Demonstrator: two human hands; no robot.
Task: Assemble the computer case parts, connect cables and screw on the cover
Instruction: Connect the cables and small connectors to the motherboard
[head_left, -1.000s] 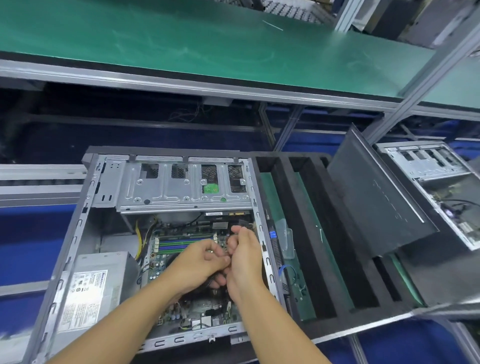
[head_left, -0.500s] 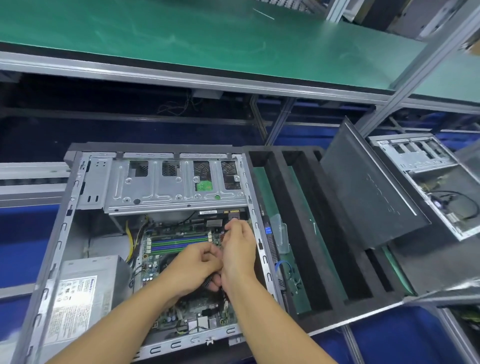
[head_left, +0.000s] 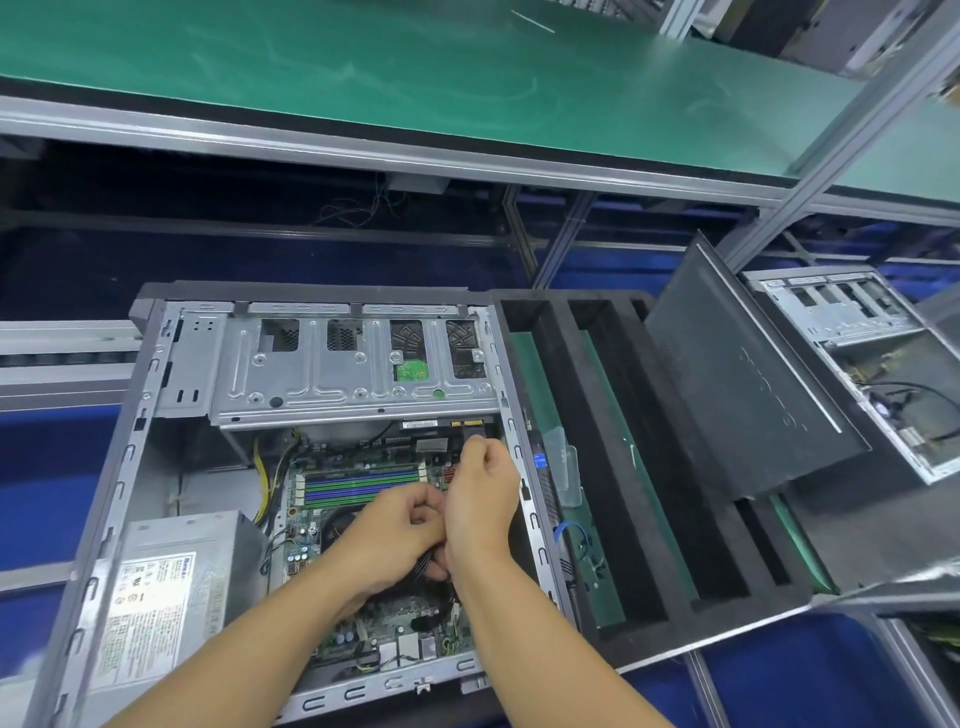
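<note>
Green-matted shelving stands behind the open grey steel computer case (head_left: 127, 457). At 1 o'clock inside it, the right grip (head_left: 483, 483) pinches a black cable connector (head_left: 473, 431) just under gold drive contacts (head_left: 467, 423). The left grip (head_left: 400, 535) holds the black cable bundle (head_left: 423, 564). Align squarely, press straight, feed slack.

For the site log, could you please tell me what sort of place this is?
Probably a computer assembly line: an open computer case, a second opened case beside it, and a green-matted shelf on aluminium framing.
</note>
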